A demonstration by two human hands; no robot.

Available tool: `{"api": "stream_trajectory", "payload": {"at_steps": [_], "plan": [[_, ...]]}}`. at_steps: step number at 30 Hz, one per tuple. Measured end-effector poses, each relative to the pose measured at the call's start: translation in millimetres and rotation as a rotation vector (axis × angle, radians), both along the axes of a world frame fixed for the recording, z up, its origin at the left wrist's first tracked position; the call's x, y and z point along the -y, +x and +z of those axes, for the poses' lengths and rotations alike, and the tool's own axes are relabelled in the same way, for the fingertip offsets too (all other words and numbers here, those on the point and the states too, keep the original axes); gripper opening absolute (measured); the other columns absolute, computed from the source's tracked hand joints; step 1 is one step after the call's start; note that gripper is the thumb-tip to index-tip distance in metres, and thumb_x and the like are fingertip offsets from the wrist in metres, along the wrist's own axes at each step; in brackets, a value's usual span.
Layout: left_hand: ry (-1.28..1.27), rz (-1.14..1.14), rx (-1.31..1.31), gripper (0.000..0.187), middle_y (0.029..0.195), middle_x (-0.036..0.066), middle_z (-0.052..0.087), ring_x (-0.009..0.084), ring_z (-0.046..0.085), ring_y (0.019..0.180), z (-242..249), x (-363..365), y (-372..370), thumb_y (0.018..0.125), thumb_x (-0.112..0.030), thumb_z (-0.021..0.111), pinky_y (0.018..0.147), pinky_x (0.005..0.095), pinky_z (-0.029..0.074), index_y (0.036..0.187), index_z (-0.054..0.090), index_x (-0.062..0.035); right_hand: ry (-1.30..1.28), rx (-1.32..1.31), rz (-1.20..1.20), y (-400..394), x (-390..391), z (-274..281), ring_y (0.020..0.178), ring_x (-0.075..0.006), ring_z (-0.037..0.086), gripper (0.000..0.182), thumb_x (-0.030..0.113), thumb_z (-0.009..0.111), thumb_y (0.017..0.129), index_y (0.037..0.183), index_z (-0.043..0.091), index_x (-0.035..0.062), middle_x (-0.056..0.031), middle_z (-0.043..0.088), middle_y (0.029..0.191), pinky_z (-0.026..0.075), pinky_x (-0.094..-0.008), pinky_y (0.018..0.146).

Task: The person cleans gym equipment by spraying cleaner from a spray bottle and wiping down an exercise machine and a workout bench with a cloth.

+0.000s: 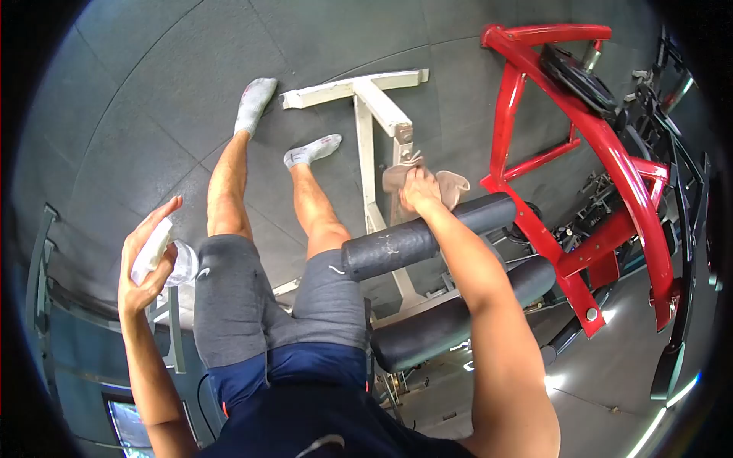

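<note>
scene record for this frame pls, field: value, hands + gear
setting: gym floor, dark rubber tiles
left hand: raised, closed on a clear spray bottle
right hand: pressing a beige cloth against the white frame
roller pad: dark, cylindrical, under the right forearm, scuffed
seat pad: dark, below the roller
red frame: to the right, carries a black weight plate
person: gray shorts, gray socks, no shoes

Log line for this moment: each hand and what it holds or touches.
left hand: holds clear plastic bottle | right hand: presses beige cloth on white metal frame | black padded roller: beside right forearm
</note>
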State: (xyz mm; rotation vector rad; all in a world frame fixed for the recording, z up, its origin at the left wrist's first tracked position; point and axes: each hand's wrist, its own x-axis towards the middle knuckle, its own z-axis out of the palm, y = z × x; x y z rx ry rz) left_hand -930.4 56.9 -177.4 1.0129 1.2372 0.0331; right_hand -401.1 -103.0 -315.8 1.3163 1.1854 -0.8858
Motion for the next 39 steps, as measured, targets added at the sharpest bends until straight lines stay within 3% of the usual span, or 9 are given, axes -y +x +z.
{"api": "stream_trajectory", "payload": {"at_steps": [7, 11, 13, 19, 24, 26, 31, 35, 39], "plan": [[0.044, 0.010, 0.002, 0.071, 0.135, 0.022, 0.061, 0.0290, 0.057, 0.128, 7.9, -3.9, 3.3, 0.066, -0.003, 0.051, 0.110, 0.0383, 0.038, 0.137, 0.055, 0.0049, 0.092, -0.195, -0.153, 34.7, 17.6, 9.1, 0.114, -0.0456, 0.061, 0.058, 0.032, 0.051, 0.095, 0.135, 0.050, -0.0099, -0.0336, 0.054, 0.134, 0.048, -0.0489, 0.102], [0.041, -0.031, 0.014, 0.073, 0.135, 0.021, 0.061, 0.0307, 0.056, 0.129, 15.5, -14.3, 9.4, 0.066, 0.000, 0.049, 0.111, 0.0386, 0.036, 0.138, 0.055, 0.0031, 0.368, -0.439, -0.199, 37.7, 24.1, 93.5, 0.102, -0.0487, 0.065, 0.051, 0.035, 0.044, 0.100, 0.108, 0.066, -0.0096, -0.0331, 0.067, 0.106, 0.049, -0.0519, 0.100], [0.044, -0.016, 0.034, 0.074, 0.135, 0.022, 0.061, 0.0303, 0.055, 0.130, 15.7, -12.8, 12.6, 0.065, 0.001, 0.049, 0.112, 0.0384, 0.036, 0.139, 0.055, 0.0024, -0.042, -0.197, -0.416, 8.0, -49.3, 162.1, 0.111, -0.0484, 0.062, 0.054, 0.035, 0.044, 0.101, 0.118, 0.061, -0.0127, -0.0344, 0.064, 0.115, 0.048, -0.0520, 0.103], [0.115, -0.030, 0.130, 0.073, 0.132, 0.018, 0.063, 0.0219, 0.061, 0.112, 27.4, -17.9, 25.5, 0.066, 0.000, 0.048, 0.098, 0.0310, 0.043, 0.138, 0.056, 0.0026, 0.106, -0.370, -0.299, 20.9, -18.9, 288.2, 0.121, -0.0446, 0.058, 0.056, 0.036, 0.044, 0.103, 0.125, 0.055, -0.0151, -0.0321, 0.060, 0.127, 0.048, -0.0483, 0.101], [0.032, -0.084, 0.126, 0.074, 0.133, 0.015, 0.063, 0.0176, 0.054, 0.113, 51.3, -32.9, 33.5, 0.065, 0.001, 0.047, 0.096, 0.0282, 0.040, 0.138, 0.056, 0.0012, 0.360, -0.072, -0.937, 5.6, -57.2, 410.5, 0.075, -0.0280, 0.060, 0.050, 0.040, 0.052, 0.101, 0.091, 0.063, -0.0074, -0.0162, 0.064, 0.077, 0.046, -0.0441, 0.074], [0.014, -0.126, 0.100, 0.074, 0.138, 0.016, 0.061, 0.0202, 0.054, 0.128, 56.2, -38.4, 36.2, 0.065, -0.001, 0.047, 0.105, 0.0304, 0.038, 0.139, 0.056, 0.0003, 0.906, 0.014, -1.440, 6.8, 2.8, 450.6, 0.089, -0.0154, 0.062, 0.043, 0.035, 0.055, 0.101, 0.114, 0.065, -0.0046, -0.0064, 0.069, 0.097, 0.050, -0.0317, 0.081], [0.212, -0.542, 0.172, 0.044, 0.093, 0.011, 0.065, 0.0211, 0.060, 0.078, 90.4, -48.6, 70.5, 0.064, -0.009, 0.059, 0.071, 0.0330, 0.049, 0.107, 0.067, -0.0017, 1.864, 0.403, -2.105, -25.9, 147.6, 423.2, 0.113, -0.0229, 0.060, 0.049, 0.034, 0.065, 0.098, 0.131, 0.055, -0.0007, -0.0111, 0.061, 0.128, 0.049, -0.0400, 0.098], [0.198, -1.286, 0.514, 0.042, 0.095, 0.011, 0.072, 0.0329, 0.069, 0.089, 134.0, 1.5, 134.3, 0.066, -0.016, 0.076, 0.076, 0.0431, 0.055, 0.107, 0.072, -0.0132, 1.475, 0.697, -2.843, -122.9, 155.9, 361.3, 0.120, -0.0261, 0.058, 0.048, 0.035, 0.063, 0.099, 0.135, 0.056, 0.0042, -0.0104, 0.059, 0.132, 0.048, -0.0439, 0.103], [0.237, -1.682, 0.712, 0.055, 0.112, 0.011, 0.067, 0.0341, 0.068, 0.095, 151.0, 69.6, 204.1, 0.064, -0.012, 0.077, 0.081, 0.0455, 0.054, 0.118, 0.066, -0.0080, 1.292, 0.296, -3.266, -194.0, 169.3, 324.6, 0.116, -0.0244, 0.062, 0.046, 0.035, 0.054, 0.104, 0.139, 0.050, 0.0053, -0.0098, 0.061, 0.131, 0.051, -0.0440, 0.100]]}}
